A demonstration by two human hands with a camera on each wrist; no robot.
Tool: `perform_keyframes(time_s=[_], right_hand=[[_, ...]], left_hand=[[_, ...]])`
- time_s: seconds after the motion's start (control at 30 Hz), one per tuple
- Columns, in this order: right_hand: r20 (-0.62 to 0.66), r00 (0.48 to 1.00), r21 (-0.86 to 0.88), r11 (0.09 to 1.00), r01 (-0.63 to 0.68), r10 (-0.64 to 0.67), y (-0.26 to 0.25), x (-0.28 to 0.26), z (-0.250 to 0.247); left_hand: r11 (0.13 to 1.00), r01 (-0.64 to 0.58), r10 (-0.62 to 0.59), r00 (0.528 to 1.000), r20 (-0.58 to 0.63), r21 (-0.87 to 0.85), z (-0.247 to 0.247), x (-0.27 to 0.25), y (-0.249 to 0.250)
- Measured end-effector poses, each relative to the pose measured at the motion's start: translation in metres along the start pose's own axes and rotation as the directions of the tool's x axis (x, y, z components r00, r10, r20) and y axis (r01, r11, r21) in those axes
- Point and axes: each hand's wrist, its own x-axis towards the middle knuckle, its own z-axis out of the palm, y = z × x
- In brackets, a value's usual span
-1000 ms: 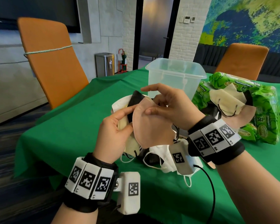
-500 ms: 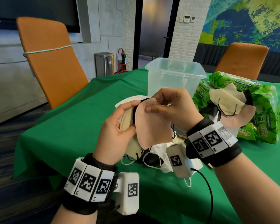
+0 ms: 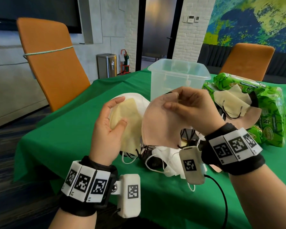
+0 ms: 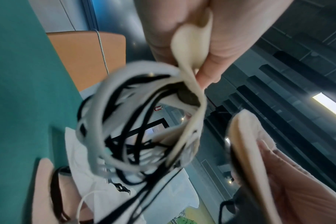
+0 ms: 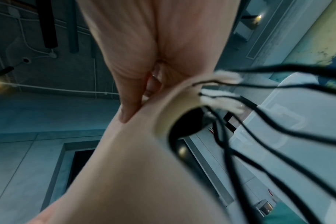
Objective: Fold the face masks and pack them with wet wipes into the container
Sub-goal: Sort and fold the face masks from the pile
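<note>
Your path to container (image 3: 178, 83) at 12 o'clock: open mouth, nothing above. Wet wipes (image 3: 271, 113) crowd 2 o'clock; mask pile (image 3: 163, 161) underneath hands; bare cloth at 9.

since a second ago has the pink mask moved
Yes. The pink mask, pinched by the right hand, has shifted right, away from the yellow mask, and now overlaps the container.

pink mask (image 3: 160, 123) held upright beside cream mask (image 3: 129, 119), clear container (image 3: 178, 80) behind, green wipes (image 3: 271, 113)
</note>
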Motion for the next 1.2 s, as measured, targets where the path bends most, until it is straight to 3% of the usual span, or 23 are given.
perform_keyframes(time_s=[0.27, 0.47, 0.73, 0.87, 0.97, 1.2], right_hand=[[0.105, 0.989, -0.055, 0.994, -0.098, 0.103, 0.001, -0.002, 0.029], [0.095, 0.988, -0.109, 0.988, -0.107, 0.118, 0.002, 0.001, 0.042], [0.136, 0.985, -0.121, 0.989, -0.089, 0.106, -0.004, 0.001, 0.044], [0.104, 0.989, -0.153, 0.984, -0.092, 0.109, -0.002, -0.001, 0.043], [0.047, 0.985, -0.082, 0.983, -0.162, 0.166, 0.002, 0.0, 0.036], [-0.012, 0.94, 0.135, 0.932, -0.336, 0.341, 0.004, 0.001, 0.039]], left_hand=[[0.999, 0.024, -0.024, 1.0, 0.007, -0.042, 0.008, -0.001, 0.003], [0.996, 0.058, -0.057, 0.998, 0.024, -0.061, 0.004, -0.001, 0.001], [0.982, 0.144, -0.115, 0.971, 0.211, -0.126, 0.007, -0.006, 0.001], [0.986, 0.086, -0.066, 0.988, 0.139, -0.141, 0.009, -0.008, 0.009], [0.993, 0.047, -0.037, 0.996, 0.084, -0.11, 0.006, -0.005, 0.007], [0.992, 0.077, -0.067, 0.993, 0.102, -0.1, 0.008, -0.007, 0.002]])
